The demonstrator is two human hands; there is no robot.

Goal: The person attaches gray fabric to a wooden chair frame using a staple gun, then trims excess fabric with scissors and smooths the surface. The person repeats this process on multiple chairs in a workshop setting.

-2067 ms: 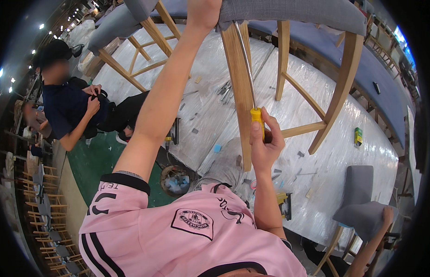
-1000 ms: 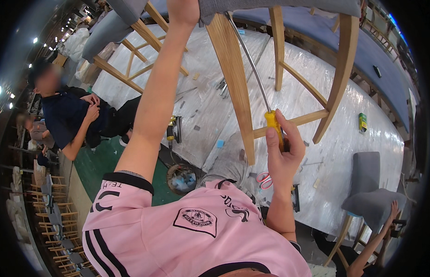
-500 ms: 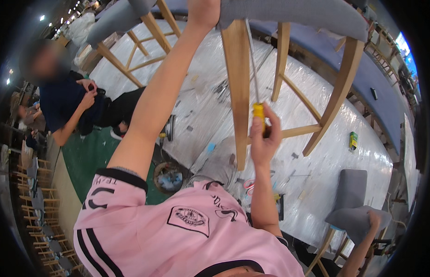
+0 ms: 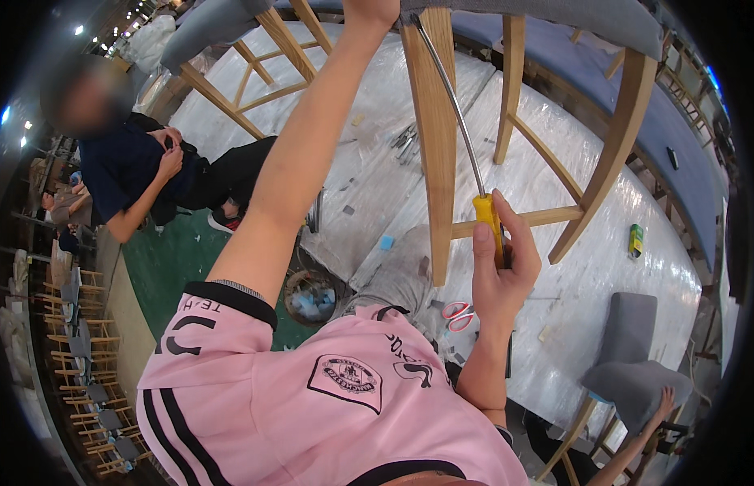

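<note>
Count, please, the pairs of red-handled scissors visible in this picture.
1: the red-handled scissors, on the plastic-wrapped surface, below and left of the right hand. Others may be hidden.

The left arm (image 4: 300, 166) stretches forward, its left hand (image 4: 373, 10) partly cut off. The right forearm (image 4: 484, 364) rises; the right hand (image 4: 506, 263) grips, thumb (image 4: 484, 249) opposite curled fingers (image 4: 519, 229).

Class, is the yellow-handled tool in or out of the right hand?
In: the right hand grips the yellow-handled tool, thumb and fingers around it.
</note>
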